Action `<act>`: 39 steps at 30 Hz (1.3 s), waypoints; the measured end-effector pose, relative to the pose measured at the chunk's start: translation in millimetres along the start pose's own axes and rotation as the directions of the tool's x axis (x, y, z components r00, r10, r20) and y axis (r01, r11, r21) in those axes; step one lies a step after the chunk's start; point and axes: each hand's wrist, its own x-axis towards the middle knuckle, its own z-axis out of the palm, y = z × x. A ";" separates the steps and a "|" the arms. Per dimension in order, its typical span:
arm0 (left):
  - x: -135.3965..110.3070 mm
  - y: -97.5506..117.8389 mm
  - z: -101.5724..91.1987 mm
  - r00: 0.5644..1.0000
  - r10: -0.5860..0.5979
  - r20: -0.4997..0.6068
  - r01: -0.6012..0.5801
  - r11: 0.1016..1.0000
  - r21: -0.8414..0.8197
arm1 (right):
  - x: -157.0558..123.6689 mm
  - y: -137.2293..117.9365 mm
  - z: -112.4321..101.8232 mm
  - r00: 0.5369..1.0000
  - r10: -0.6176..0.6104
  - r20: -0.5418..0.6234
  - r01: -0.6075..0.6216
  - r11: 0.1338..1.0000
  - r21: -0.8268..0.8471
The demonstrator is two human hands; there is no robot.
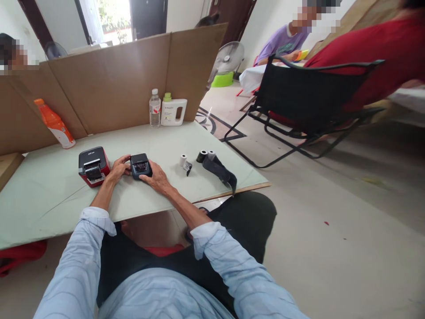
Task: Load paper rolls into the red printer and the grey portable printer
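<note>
A small black portable printer (141, 167) with a dark window sits at the table, between my two hands. My left hand (120, 169) closes on its left side, fingertips at the upper left edge. Wrapped around the right side is my right hand (158, 178), its thumb along the front edge. A larger red-and-black label printer (94, 165) stands just left of my left hand, a dark strip at its front. To the right are a small white paper roll (183, 159) with a patterned loose end, a black roll (202, 156) and a dark unrolled strip (222, 172).
Along the cardboard partition (116, 82) stand an orange bottle (56, 125), a clear water bottle (155, 110) and a white jug (169, 113). A black folding chair (299, 93) is at the right, with a person in red (375, 53) and another in purple (282, 44).
</note>
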 end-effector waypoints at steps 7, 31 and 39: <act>4.7 4.0 -0.1 0.999 0.038 -0.038 -0.036 0.999 0.038 | -1.9 4.2 1.9 1.000 -0.001 -0.011 0.001 1.000 0.002; 14.6 -5.3 -14.8 0.915 0.328 0.234 -0.388 0.873 0.295 | -2.6 9.8 9.9 0.998 -0.010 -0.064 0.013 0.999 0.043; 26.6 -14.2 8.7 0.935 0.347 0.070 -0.353 0.906 0.232 | -1.9 14.3 11.2 0.998 -0.010 -0.061 0.011 1.000 0.025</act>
